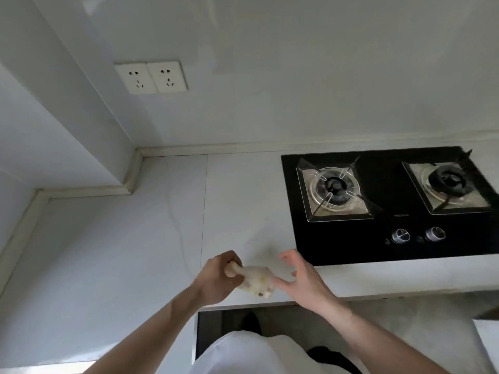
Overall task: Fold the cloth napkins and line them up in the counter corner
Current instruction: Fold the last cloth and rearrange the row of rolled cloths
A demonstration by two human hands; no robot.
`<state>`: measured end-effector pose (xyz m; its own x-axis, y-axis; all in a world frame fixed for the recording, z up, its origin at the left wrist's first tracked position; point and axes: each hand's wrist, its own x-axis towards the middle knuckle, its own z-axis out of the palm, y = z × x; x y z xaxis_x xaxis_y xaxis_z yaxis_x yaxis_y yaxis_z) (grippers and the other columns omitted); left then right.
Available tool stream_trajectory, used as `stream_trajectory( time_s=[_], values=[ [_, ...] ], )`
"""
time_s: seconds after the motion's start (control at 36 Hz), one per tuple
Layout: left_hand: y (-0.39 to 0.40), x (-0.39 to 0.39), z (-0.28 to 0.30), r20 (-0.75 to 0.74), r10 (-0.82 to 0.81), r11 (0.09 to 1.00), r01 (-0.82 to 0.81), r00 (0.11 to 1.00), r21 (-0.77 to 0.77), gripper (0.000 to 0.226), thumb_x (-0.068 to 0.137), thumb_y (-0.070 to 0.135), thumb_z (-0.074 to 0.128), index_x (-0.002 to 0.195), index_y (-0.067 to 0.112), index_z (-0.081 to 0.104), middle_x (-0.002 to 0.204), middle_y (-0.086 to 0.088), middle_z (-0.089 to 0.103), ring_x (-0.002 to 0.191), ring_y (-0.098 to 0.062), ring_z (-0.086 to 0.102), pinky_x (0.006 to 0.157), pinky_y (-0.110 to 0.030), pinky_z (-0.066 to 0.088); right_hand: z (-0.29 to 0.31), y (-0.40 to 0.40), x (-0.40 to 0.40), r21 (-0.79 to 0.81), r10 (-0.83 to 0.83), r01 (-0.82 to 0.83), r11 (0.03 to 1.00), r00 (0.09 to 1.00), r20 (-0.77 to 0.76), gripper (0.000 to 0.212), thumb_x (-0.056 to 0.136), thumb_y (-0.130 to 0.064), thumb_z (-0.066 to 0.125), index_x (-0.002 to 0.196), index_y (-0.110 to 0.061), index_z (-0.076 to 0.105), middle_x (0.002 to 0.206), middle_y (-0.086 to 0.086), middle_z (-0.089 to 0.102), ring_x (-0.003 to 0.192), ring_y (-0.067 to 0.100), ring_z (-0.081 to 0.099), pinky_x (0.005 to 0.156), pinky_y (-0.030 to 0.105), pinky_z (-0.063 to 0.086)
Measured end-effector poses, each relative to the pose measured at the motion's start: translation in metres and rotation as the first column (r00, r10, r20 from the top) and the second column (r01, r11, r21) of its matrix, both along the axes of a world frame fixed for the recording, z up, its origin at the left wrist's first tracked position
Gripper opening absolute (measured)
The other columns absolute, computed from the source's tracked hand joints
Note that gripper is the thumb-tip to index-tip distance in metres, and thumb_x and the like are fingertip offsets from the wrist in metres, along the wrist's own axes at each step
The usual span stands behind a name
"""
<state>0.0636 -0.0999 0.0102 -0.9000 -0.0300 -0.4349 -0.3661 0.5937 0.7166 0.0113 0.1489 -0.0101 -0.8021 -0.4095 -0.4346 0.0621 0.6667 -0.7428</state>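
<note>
Left hand (220,276) clenched round one end of a bunched pale napkin (256,279), held just above the table (108,252) near its front edge, at 6 o'clock in the view. Right hand (299,279) released, fingers spread, fingertips touching the napkin's other end. Gas hob (383,228) at 3 o'clock, double wall socket (151,76) at 10 o'clock. Napkin blurred; fold state not discernible.

I see a pale grey counter (135,252) running into a stepped corner at the back left. Set into it on my right is a black two-burner gas hob (388,206).
</note>
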Motion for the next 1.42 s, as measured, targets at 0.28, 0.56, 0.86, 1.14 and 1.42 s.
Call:
stream_trajectory(
  time_s=[0.28, 0.56, 0.86, 1.14, 1.42],
  values=[
    [0.111, -0.042, 0.055, -0.103, -0.078, 0.936, 0.109, 0.992, 0.335, 0.016, 0.089, 0.029, 0.076, 0.094, 0.02, 0.064, 0.08, 0.006, 0.065, 0.074, -0.01, 0.058, 0.069, -0.028, 0.046, 0.066, 0.096, 0.008, -0.251, -0.099, 0.129, 0.959, 0.987, 0.13, 0.025, 0.086, -0.036, 0.076, 0.103, -0.019, 0.071, 0.099, -0.006, 0.076, 0.099, 0.01, 0.071, 0.09, 0.042, 0.058],
    [0.277, -0.069, 0.092, -0.168, -0.151, 0.908, 0.204, 0.974, 0.365, 0.013, 0.086, 0.036, 0.08, 0.08, 0.03, 0.071, 0.086, -0.002, 0.072, 0.078, -0.018, 0.063, 0.07, -0.034, 0.049, 0.106, 0.262, 0.035, -0.317, -0.405, 0.435, 0.843, 0.9, 0.158, 0.012, 0.092, -0.017, 0.071, 0.095, -0.007, 0.064, 0.085, 0.004, 0.077, 0.084, 0.016, 0.074, 0.072, 0.024, 0.051],
    [0.458, -0.075, 0.106, -0.146, -0.244, 0.919, 0.277, 0.959, 0.282, 0.043, 0.087, 0.052, 0.073, 0.088, 0.01, 0.069, 0.07, -0.003, 0.065, 0.061, -0.014, 0.055, 0.062, -0.031, 0.052, 0.123, 0.434, 0.059, -0.318, -0.614, 0.612, 0.724, 0.782, 0.108, 0.008, 0.09, -0.014, 0.072, 0.096, -0.008, 0.071, 0.073, 0.002, 0.073, 0.068, 0.012, 0.066, 0.063, 0.023, 0.054],
    [0.588, -0.134, 0.118, -0.191, -0.478, 0.851, 0.506, 0.857, 0.142, 0.024, 0.093, 0.042, 0.07, 0.091, 0.018, 0.071, 0.085, -0.008, 0.072, 0.068, -0.01, 0.062, 0.063, -0.024, 0.054, 0.116, 0.544, 0.051, -0.298, -0.725, 0.713, 0.635, 0.683, 0.087, 0.01, 0.092, -0.03, 0.071, 0.089, -0.021, 0.075, 0.076, -0.003, 0.074, 0.063, 0.008, 0.062, 0.063, 0.019, 0.048],
    [0.732, -0.219, 0.107, -0.138, -0.63, 0.757, 0.644, 0.764, 0.107, 0.03, 0.094, 0.04, 0.068, 0.086, 0.011, 0.068, 0.065, 0.006, 0.063, 0.056, -0.002, 0.055, 0.061, -0.018, 0.047, 0.118, 0.658, -0.007, -0.219, -0.78, 0.771, 0.598, 0.622, 0.06, 0.007, 0.087, -0.023, 0.072, 0.093, -0.021, 0.075, 0.079, -0.006, 0.075, 0.068, 0.003, 0.066, 0.065, 0.021, 0.051]
  ],
)
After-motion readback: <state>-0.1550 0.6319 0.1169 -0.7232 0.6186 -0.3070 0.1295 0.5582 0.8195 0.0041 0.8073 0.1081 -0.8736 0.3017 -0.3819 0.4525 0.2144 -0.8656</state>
